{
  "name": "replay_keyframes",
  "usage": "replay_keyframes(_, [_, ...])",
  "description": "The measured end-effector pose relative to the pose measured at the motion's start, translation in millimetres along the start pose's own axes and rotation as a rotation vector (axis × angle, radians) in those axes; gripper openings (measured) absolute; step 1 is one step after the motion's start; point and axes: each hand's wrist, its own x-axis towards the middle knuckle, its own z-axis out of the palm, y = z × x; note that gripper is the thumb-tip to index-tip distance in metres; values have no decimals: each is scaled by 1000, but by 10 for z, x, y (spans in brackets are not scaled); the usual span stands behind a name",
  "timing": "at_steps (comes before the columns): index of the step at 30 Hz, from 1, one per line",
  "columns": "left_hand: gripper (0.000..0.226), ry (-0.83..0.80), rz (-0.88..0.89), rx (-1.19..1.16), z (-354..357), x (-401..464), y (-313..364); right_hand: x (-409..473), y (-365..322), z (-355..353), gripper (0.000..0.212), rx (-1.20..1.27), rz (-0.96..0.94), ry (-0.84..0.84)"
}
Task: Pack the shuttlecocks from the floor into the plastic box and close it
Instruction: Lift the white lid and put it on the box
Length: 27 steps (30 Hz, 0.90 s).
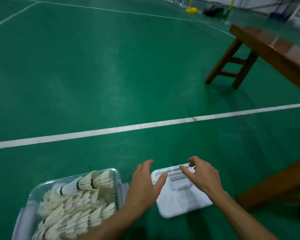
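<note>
A clear plastic box [117, 175] sits on the green floor at the lower left, heaped with several white feather shuttlecocks [76, 208]. To its right the white lid [184, 203] lies flat on the floor. My left hand [144, 186] hovers over the lid's left edge, fingers spread and relaxed. My right hand [201, 175] is above the lid's far right part, fingers spread and slightly bent. Neither hand grips the lid, and I cannot tell whether the fingertips touch it. No loose shuttlecocks show on the floor.
A wooden bench [267, 47] stands at the upper right, and another wooden piece [274, 184] lies close to the lid on the right. A white court line [145, 126] crosses the floor. A yellow base [191, 10] and a dark bag [212, 8] sit far back.
</note>
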Motion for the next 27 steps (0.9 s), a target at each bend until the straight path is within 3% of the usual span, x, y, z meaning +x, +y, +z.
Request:
replay_keyframes(8, [72,-259,-392,7,788,88,-415,75,887,452,62,-181,153,-174])
replay_keyframes(11, [71,-291,-441,-52,935,70,-405,10,957,631,65,-93,238,-237])
replay_keyframes(14, [72,-305,-450,-76,1026,2,-274,-84,923,720,66,-10,267,-186])
replay_keyframes(19, [73,-149,-348,-136,717,9,63,-143,907,544,50,165,321,-14])
replay_keyframes(27, [60,189,-163,-113,-527,-2,280,-174,-34,-4,38,412,107,238])
